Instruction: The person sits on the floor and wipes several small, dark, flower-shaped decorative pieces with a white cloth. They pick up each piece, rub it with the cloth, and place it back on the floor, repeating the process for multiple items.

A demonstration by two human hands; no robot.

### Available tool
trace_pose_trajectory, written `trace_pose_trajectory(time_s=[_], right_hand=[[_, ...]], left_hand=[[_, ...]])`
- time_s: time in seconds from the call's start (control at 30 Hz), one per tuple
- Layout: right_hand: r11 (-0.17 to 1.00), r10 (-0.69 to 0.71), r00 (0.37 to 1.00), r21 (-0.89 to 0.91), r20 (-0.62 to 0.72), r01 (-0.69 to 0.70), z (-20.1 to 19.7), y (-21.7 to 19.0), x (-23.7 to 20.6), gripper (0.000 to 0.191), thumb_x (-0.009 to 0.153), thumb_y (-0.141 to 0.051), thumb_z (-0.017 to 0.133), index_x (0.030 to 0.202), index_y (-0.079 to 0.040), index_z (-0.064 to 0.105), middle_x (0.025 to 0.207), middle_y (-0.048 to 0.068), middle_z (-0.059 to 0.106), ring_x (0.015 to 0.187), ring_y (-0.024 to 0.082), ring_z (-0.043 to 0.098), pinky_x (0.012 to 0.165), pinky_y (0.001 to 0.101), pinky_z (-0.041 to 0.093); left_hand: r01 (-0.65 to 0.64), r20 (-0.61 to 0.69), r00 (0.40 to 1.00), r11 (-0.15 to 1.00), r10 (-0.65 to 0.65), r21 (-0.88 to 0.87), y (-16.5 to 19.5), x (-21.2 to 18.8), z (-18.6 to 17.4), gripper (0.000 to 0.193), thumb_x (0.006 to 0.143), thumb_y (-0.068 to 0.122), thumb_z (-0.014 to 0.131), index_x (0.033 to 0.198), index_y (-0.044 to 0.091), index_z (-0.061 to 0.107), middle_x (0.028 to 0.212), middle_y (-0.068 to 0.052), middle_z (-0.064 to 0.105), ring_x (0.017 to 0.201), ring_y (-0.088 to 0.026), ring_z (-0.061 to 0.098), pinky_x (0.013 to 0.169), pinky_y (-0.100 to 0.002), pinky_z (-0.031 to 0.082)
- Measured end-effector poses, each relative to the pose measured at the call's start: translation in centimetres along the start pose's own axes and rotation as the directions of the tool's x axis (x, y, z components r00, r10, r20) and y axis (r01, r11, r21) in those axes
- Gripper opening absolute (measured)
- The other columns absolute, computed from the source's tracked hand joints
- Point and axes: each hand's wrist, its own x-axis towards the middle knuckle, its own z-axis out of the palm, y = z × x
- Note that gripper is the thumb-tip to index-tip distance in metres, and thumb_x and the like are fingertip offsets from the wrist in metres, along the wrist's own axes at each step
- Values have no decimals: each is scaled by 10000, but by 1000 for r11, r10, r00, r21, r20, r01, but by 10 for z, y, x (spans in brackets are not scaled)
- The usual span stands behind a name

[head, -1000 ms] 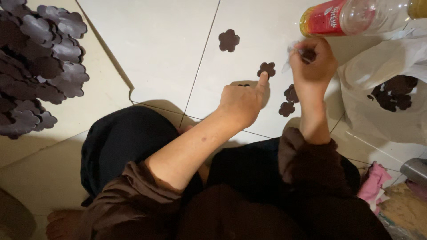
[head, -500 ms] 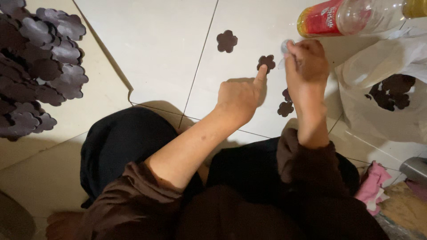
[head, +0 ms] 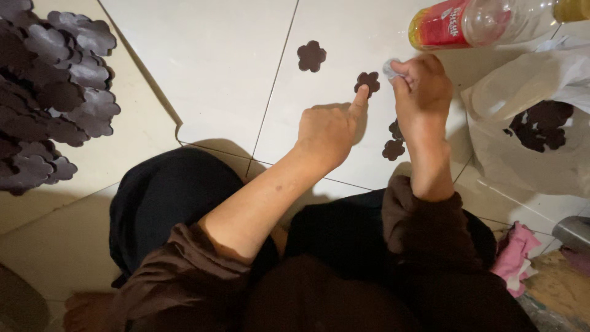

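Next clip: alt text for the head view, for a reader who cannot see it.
The left hand presses a forefinger on a dark flower-shaped cutout on the tiled floor, while the right hand pinches a small pale object beside it.

Bottle (head: 491,21) cut off at edge

glossy floor tiles (head: 209,61) — matt flower cutouts (head: 55,92), clear plastic bottle (head: 491,21)
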Motion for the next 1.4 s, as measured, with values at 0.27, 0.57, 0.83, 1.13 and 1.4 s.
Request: trace_pose_trajectory(time_s=[0.27, 0.57, 0.83, 1.13, 1.4], right_hand=[[996, -59, 997, 65, 45, 56, 6, -16, -3, 156, 992, 51, 741, 1133, -12, 713, 1063, 137, 644, 840, 219, 667, 744, 317, 555], [991, -129, 991, -41, -24, 128, 10, -12, -4, 138, 980, 41, 773, 1034, -12, 658, 1020, 142, 629, 819, 269, 658, 698, 347, 539], [997, -69, 998, -18, -4, 69, 11, -11, -4, 129, 936, 61, 749, 1010, -24, 686, 993, 129, 644, 806, 263, 670, 706, 344, 557], [999, 21, 997, 27, 70, -23, 12, -4, -3, 165, 958, 7, 810, 957, 6, 644, 961, 136, 634, 759, 242, 672, 662, 334, 546], [996, 83, 989, 6, 124, -85, 4, -1, -2, 124, 944, -16, 788, 984, -3, 672, 1038, 132, 658, 802, 219, 685, 697, 320, 559]], left_hand=[[4, 31, 1000, 1000, -4, -6, 0, 1, 3, 848, 831, 69, 662, 1602, 88, 311, 849, 0, 705, 721, -175, 700, 572, -332, 545], [14, 23, 1000, 1000, -13, -14, 1, 2, -2, 838, 810, 86, 653, 1580, 98, 322, 886, 3, 728, 744, -182, 718, 566, -326, 544], [9, -9, 1000, 1000, -9, -4, 0, 4, 2, 841, 778, 101, 655, 1558, 88, 341, 821, 12, 718, 670, -179, 710, 497, -331, 533], [0, -64, 998, 1000, 1, 18, -1, 3, 11, 883, 739, 106, 692, 1554, 102, 354, 815, 15, 712, 670, -170, 706, 496, -325, 525], [2, -92, 996, 999, 2, 45, 1, 0, 5, 891, 757, 107, 693, 1571, 86, 329, 772, 22, 683, 678, -161, 680, 497, -318, 496]])
